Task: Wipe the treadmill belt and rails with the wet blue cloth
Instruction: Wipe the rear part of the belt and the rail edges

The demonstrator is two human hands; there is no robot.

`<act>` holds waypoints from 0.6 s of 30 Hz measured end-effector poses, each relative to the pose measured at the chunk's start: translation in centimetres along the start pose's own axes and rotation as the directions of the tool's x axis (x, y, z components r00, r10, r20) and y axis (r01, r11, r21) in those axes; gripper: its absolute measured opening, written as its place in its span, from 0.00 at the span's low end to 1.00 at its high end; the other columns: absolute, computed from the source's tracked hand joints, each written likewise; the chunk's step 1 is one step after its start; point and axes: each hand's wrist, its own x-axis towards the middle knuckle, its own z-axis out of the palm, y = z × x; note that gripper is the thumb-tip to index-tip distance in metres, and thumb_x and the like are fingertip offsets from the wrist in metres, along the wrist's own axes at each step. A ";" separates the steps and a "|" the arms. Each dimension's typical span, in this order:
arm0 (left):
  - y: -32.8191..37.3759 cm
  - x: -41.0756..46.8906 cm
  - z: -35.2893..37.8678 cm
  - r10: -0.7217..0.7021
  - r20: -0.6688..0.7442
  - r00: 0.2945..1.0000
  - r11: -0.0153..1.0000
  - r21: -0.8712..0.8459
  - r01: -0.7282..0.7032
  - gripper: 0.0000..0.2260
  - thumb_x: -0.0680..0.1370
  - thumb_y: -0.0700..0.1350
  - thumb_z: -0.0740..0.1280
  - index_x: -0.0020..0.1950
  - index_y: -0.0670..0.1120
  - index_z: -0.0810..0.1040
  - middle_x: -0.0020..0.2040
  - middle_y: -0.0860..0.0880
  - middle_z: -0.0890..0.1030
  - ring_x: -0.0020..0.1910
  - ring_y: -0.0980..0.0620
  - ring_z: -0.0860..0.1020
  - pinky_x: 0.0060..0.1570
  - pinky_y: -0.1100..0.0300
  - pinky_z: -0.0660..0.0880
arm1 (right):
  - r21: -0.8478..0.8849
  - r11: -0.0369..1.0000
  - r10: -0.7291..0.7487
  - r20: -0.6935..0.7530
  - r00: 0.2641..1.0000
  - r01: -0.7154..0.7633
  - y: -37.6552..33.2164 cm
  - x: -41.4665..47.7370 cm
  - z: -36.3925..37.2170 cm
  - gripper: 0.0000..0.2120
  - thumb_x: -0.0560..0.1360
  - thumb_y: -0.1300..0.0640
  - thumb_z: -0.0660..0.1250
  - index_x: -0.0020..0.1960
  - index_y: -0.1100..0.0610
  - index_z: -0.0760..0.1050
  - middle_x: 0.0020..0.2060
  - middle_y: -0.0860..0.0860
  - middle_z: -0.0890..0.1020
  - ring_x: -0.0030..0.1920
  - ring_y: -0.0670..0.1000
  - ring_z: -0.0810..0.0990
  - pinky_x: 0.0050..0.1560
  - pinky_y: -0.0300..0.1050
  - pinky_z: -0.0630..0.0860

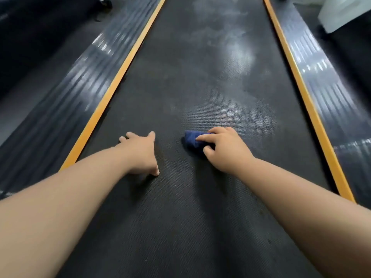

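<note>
Blue cloth [193,141], dark and bunched into a small lump, lies on the black belt [190,217] of the treadmill, a little right of the middle line. The right hand [222,149] grips it: the fingers are curled over the top of the cloth and the thumb closes on its near side, pressing it to the belt. The left hand [140,151] is open and rests flat on the belt, near the cloth but apart from it, with the fingers reaching forward and the thumb spread to the side. Beyond the cloth the dotted surface of the belt shows pale shiny patches [239,115]. One orange strip [112,91] runs along the left edge of the belt and another orange strip [301,87] along the right edge. Outside them lie the left rail [70,93] and the right rail [329,91], dark, ribbed and glossy. A white object [345,11] stands at the far right corner.
</note>
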 end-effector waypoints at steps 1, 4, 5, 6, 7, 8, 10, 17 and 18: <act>1.1 0.1 -0.1 0.055 -0.041 0.998 0.997 -0.043 -0.057 0.48 0.68 0.62 0.71 0.77 0.54 0.44 0.75 0.38 0.52 0.73 0.38 0.56 0.67 0.40 0.63 | 0.050 0.999 -0.019 0.028 0.999 0.018 0.2 -0.7 -0.3 0.17 0.78 0.52 0.59 0.65 0.42 0.73 0.62 0.47 0.74 0.62 0.54 0.67 0.65 0.41 0.59; 5.6 0.6 0.6 0.320 -0.238 0.917 0.921 -0.148 -0.360 0.41 0.73 0.65 0.64 0.76 0.61 0.41 0.78 0.45 0.43 0.77 0.44 0.46 0.73 0.42 0.50 | 0.213 0.977 -0.002 -0.059 0.998 0.015 2.4 -2.6 -1.7 0.21 0.79 0.54 0.60 0.71 0.44 0.66 0.65 0.49 0.73 0.66 0.53 0.66 0.69 0.42 0.58; 7.1 0.9 1.0 0.409 -0.289 0.866 0.884 -0.110 -0.455 0.39 0.73 0.67 0.62 0.75 0.64 0.41 0.78 0.46 0.41 0.77 0.43 0.44 0.74 0.43 0.47 | 0.189 0.982 0.054 -0.134 0.990 -0.028 4.2 -3.3 -2.0 0.22 0.78 0.56 0.61 0.71 0.46 0.66 0.65 0.50 0.73 0.66 0.54 0.66 0.68 0.42 0.57; 8.3 1.4 1.5 0.495 -0.312 0.811 0.847 -0.034 -0.530 0.37 0.73 0.68 0.61 0.75 0.66 0.42 0.78 0.48 0.40 0.77 0.43 0.42 0.74 0.42 0.47 | 0.132 0.986 0.127 -0.198 0.972 -0.102 6.3 -4.2 -2.1 0.22 0.78 0.58 0.61 0.71 0.48 0.67 0.66 0.51 0.73 0.67 0.55 0.65 0.69 0.42 0.56; 9.1 2.1 1.9 0.571 -0.302 0.763 0.808 0.047 -0.587 0.35 0.73 0.68 0.59 0.74 0.67 0.44 0.78 0.50 0.41 0.77 0.43 0.42 0.73 0.40 0.46 | 0.078 0.978 0.207 -0.236 0.949 -0.194 8.2 -5.3 -2.0 0.21 0.77 0.58 0.61 0.70 0.51 0.69 0.67 0.52 0.72 0.69 0.55 0.64 0.69 0.42 0.56; 9.6 3.0 2.2 0.627 -0.273 0.730 0.772 0.089 -0.630 0.32 0.75 0.66 0.59 0.74 0.67 0.48 0.78 0.53 0.43 0.77 0.44 0.43 0.72 0.38 0.46 | 0.043 0.961 0.275 -0.246 0.929 -0.273 9.7 -6.4 -1.5 0.20 0.78 0.58 0.61 0.69 0.52 0.70 0.69 0.54 0.71 0.70 0.56 0.64 0.71 0.44 0.55; 10.2 5.1 2.1 0.683 -0.240 0.689 0.720 0.062 -0.692 0.25 0.78 0.59 0.60 0.74 0.63 0.58 0.78 0.55 0.49 0.77 0.46 0.44 0.71 0.37 0.44 | 0.026 0.942 0.330 -0.257 0.908 -0.335 11.5 -8.0 0.1 0.19 0.78 0.55 0.58 0.69 0.54 0.71 0.71 0.55 0.69 0.72 0.57 0.63 0.73 0.44 0.53; 14.0 11.4 -1.0 0.522 -0.443 0.729 0.783 -0.090 -0.616 0.18 0.78 0.52 0.64 0.68 0.56 0.69 0.77 0.52 0.58 0.77 0.46 0.50 0.72 0.41 0.46 | 0.041 0.945 0.319 -0.327 0.890 -0.324 12.3 -8.1 1.2 0.22 0.74 0.52 0.56 0.67 0.53 0.73 0.69 0.52 0.71 0.71 0.54 0.64 0.71 0.37 0.51; 14.3 11.4 -0.7 0.523 -0.471 0.710 0.764 -0.110 -0.635 0.17 0.78 0.52 0.64 0.67 0.56 0.70 0.74 0.53 0.64 0.76 0.48 0.54 0.72 0.43 0.46 | 0.041 0.947 0.314 -0.331 0.890 -0.319 12.4 -8.0 1.2 0.22 0.74 0.52 0.56 0.66 0.53 0.73 0.69 0.52 0.71 0.71 0.54 0.65 0.71 0.38 0.52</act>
